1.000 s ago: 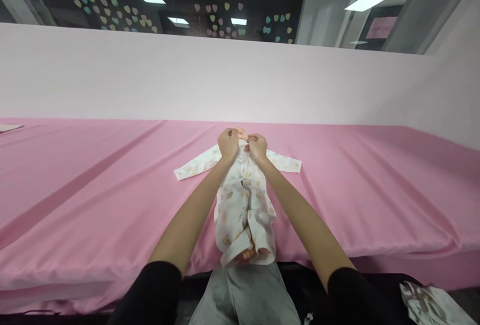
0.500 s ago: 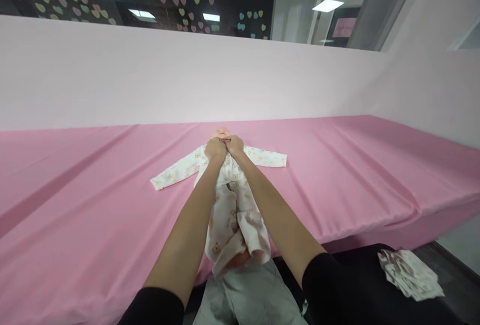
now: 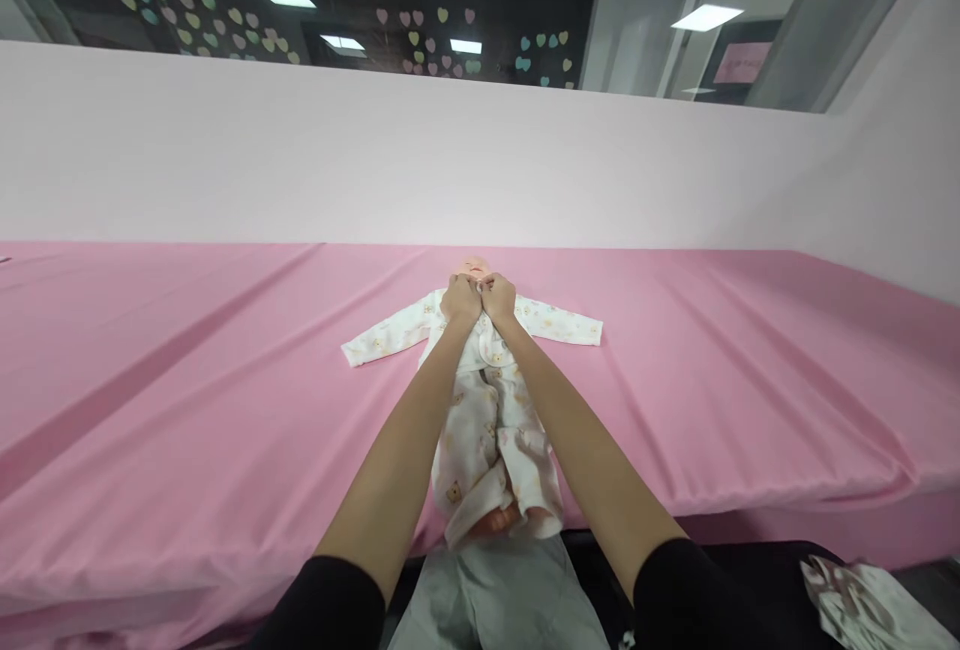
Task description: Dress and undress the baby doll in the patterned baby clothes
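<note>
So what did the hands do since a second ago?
The left hand and right hand were a little apart on the onesie collar; they came together and now touch under the doll's chin. The doll stayed flat on the pink sheet.

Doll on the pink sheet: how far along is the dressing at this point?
Mostly done, it seems. The doll lies face up in the onesie; the front looks closed along the body, the sleeves lie spread flat and the feet show at the cuffs. In hand: left hand and right hand meet at the collar under the chin. Left: whatever fastening remains there, hidden by the hands.
</note>
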Demonstrator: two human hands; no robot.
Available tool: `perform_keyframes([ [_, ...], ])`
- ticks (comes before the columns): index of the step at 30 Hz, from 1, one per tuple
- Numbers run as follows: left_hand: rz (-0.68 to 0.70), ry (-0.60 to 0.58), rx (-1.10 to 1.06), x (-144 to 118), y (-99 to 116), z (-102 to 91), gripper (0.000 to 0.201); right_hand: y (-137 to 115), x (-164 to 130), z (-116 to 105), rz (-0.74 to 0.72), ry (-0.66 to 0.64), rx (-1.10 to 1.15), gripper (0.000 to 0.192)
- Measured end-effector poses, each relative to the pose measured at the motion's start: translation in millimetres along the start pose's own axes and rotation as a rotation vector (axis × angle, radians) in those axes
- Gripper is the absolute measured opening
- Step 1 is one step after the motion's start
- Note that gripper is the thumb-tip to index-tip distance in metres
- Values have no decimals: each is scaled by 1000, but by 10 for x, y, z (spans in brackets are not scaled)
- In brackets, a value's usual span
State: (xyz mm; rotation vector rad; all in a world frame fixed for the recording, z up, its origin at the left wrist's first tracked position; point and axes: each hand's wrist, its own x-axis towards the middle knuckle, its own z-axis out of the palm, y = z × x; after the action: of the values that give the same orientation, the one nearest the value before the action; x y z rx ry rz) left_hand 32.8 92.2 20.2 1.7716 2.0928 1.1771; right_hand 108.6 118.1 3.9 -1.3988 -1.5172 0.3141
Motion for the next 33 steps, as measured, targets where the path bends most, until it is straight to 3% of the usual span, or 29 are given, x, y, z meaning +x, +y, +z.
perform_keyframes([
  [3,49,13,-14,-51,-14,-11,26,-14,-62,-23,-15,41,60,11],
  [6,106,22,-26,-128,-31,-40,23,-19,-155,-80,-63,70,174,23],
  [10,208,38,-39,-250,-32,-84,22,1,-299,-171,-95,30,259,29],
  [15,177,-14,-48,-396,-30,-139,29,65,-489,-238,-142,-6,316,29],
  [25,164,71,-109,-569,-106,-169,23,73,-627,-317,-252,81,150,14],
  [29,163,135,-132,-573,-130,-183,20,83,-621,-302,-326,59,83,17],
  [33,151,109,-170,-574,-155,-203,17,75,-631,-316,-337,28,75,15],
])
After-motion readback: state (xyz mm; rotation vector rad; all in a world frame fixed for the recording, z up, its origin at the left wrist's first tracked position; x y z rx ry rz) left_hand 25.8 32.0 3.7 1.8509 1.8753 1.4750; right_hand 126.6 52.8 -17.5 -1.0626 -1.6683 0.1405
